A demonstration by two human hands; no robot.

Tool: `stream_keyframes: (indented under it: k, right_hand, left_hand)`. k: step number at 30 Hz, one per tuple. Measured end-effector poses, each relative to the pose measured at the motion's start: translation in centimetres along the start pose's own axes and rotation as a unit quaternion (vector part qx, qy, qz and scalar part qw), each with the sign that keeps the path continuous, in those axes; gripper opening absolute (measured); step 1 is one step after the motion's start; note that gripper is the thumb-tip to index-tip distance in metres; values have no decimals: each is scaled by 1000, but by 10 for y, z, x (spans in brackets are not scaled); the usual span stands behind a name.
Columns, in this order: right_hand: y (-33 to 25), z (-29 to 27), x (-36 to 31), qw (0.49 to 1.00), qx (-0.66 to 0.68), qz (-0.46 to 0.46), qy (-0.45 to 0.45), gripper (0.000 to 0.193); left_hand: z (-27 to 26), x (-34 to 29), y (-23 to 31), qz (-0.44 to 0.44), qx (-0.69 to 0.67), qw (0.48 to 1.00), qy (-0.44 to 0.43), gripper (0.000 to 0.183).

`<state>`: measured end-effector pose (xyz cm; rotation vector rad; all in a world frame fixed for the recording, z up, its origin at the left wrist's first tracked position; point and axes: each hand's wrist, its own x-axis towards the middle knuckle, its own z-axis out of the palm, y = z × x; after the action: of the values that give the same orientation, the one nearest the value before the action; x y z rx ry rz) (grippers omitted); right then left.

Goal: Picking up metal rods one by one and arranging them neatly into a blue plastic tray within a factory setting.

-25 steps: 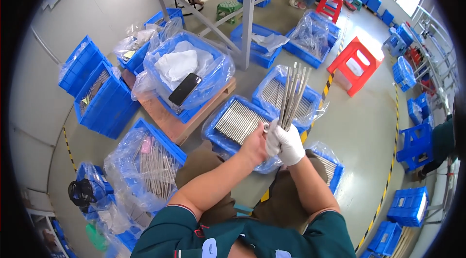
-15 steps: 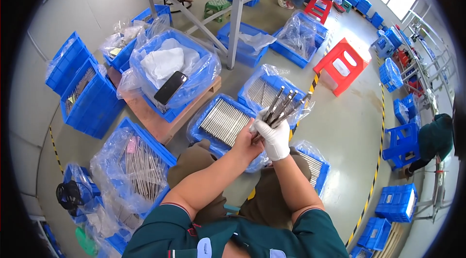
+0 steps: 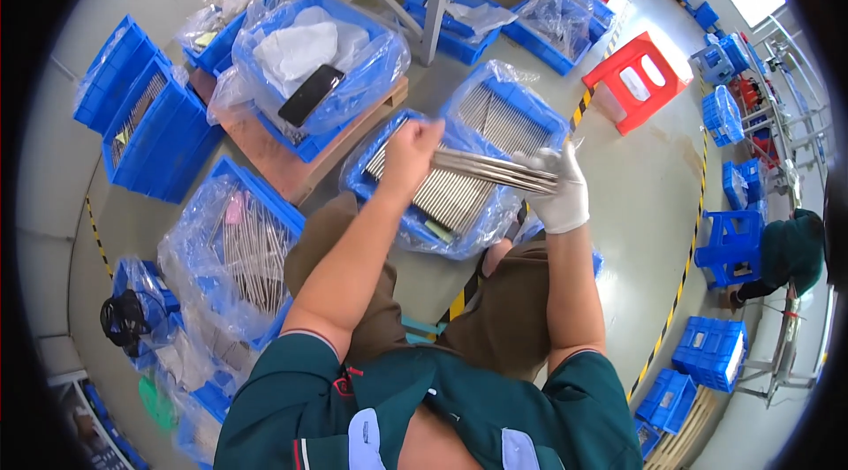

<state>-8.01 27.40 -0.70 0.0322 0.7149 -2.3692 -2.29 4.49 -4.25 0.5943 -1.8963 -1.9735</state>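
Metal rods (image 3: 493, 170) were held over a blue tray (image 3: 417, 230); one end was gripped by the bare left hand (image 3: 413, 156); the other by the gloved right hand (image 3: 566, 198).

The slender silver-grey metal rods (image 3: 495, 170) are smooth and shiny. The white cloth glove (image 3: 568, 205) is matt; the crumpled clear plastic liner (image 3: 193, 249) has a glossy finish.

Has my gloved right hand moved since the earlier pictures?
Yes. Judged against the nearer red stool, the right hand has moved rightward, closer to that stool.
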Motion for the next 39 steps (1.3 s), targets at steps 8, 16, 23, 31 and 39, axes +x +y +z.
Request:
stream_keyframes:
  k: [8, 16, 23, 31, 39]
  right_hand:
    - [47, -12, -26, 877, -145, 428, -161, 48]
    - [109, 6, -45, 890, -49, 439, -117, 35]
    - [101, 15, -33, 874, -133, 462, -74, 35]
    - [63, 35, -34, 906, -417, 65, 38, 42]
    - [28, 35, -29, 948, -301, -91, 39, 36]
  left_hand:
    - [-52, 12, 43, -19, 136, 963, -233, 24]
    - [-53, 8, 53, 38, 223, 933, -279, 36]
    - [-55, 22, 38, 71, 164, 977, -115, 36]
    - [-59, 18, 42, -38, -202, 979, 17, 35]
    - [-38, 3, 37, -83, -278, 955, -63, 36]
